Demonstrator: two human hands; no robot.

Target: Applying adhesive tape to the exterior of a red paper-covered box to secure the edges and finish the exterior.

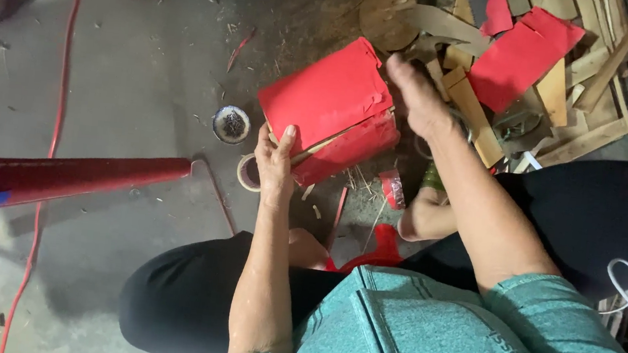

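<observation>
A box-like frame covered in red paper [332, 109] rests on the concrete floor in front of me. My left hand [274, 163] grips its near left corner, thumb on the red paper and fingers around a thin wooden stick at the edge. My right hand [416, 93] is at the frame's far right edge, fingers together and a little blurred, pressing on or smoothing the paper; whether it holds anything I cannot tell. A roll of tape [247, 172] lies on the floor just beside my left hand.
A small round tin of dark bits [231, 124] sits left of the frame. Red paper sheets [521, 54] and wooden offcuts [583, 95] pile up at the back right. A red and blue bar [60, 179] juts in from the left. A red cord [52, 144] runs along the floor.
</observation>
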